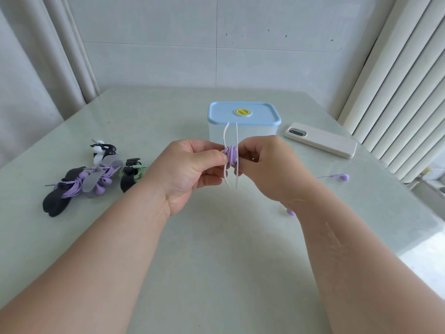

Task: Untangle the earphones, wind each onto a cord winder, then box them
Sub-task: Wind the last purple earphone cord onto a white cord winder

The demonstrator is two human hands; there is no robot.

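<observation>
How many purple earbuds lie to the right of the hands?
2: the far earbud lies near the phone; the near earbud peeks from behind the right forearm, partly hidden.

Glossy table; box seemingly translucent plastic, lid smooth; matt phone case.

The left grip and right grip meet on a winder. Just behind them a closed box blocks the way forward. Right of the right grip lie a phone and a loose earbud; what looks like a second bud pokes out under that wrist. Well left of the left grip sits a heap of wound earphones. Between heap and left grip, and nearer the person, open table lets a hand pass.
</observation>
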